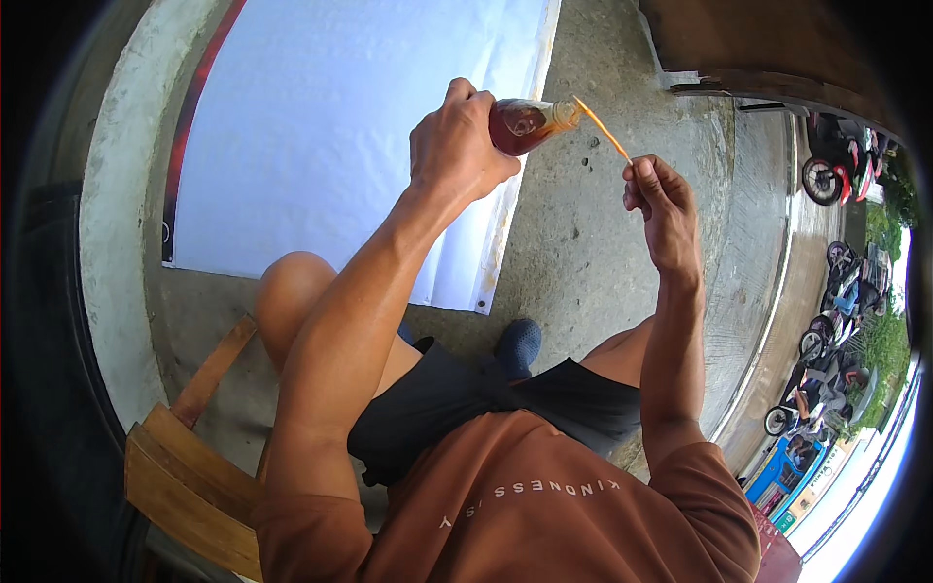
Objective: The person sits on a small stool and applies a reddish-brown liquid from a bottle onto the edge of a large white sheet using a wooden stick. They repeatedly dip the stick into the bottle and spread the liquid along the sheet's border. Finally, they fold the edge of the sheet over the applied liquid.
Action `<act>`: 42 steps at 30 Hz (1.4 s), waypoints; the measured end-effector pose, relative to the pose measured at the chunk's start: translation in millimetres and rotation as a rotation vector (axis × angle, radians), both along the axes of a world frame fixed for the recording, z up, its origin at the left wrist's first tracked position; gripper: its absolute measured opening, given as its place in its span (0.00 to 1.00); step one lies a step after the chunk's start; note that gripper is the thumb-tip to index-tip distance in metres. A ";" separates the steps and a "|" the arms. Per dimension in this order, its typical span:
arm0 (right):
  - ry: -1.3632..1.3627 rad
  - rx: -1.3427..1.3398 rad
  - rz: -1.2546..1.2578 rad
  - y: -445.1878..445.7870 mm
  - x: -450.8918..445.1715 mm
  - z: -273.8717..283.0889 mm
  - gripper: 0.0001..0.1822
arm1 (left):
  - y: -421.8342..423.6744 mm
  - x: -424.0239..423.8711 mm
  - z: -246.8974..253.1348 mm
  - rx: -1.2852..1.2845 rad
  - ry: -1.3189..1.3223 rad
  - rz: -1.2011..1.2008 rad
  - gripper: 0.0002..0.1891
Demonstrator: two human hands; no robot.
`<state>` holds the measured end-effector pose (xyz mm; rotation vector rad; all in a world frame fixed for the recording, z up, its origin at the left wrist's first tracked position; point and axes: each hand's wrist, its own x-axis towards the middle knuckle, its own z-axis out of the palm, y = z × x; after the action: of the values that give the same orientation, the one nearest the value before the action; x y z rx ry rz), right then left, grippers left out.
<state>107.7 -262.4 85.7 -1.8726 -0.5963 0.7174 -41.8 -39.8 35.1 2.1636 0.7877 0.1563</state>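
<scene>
My left hand (455, 142) grips a glass bottle (521, 127) of dark red-brown liquid. The bottle lies nearly sideways in the picture, its open mouth toward the right, with orange sauce along the inside of the neck. Between the thumb and fingers of my right hand (660, 197) is the lower end of a thin stick (603, 131) coated in orange sauce. The stick's upper tip is close to the bottle's mouth; whether they touch I cannot tell. Part of the bottle's body is hidden by my left hand.
A white tarpaulin (306, 146) with a metal eyelet is spread beyond my knees on concrete (583, 240). A wooden chair (197, 488) stands at the lower left. Dark brown furniture or panelling (758, 44) is at the upper right. Parked motorcycles (820, 182) and people line the road at the right.
</scene>
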 end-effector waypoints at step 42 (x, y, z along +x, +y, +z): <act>-0.172 -0.738 0.470 -126.4 -71.7 -300.8 0.11 | -7.9 -15.2 30.7 0.069 -0.100 0.105 0.21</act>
<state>36.0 -388.8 -215.1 -2.5195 -0.9961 1.2069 -57.0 -47.7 65.8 2.1617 0.8497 0.3472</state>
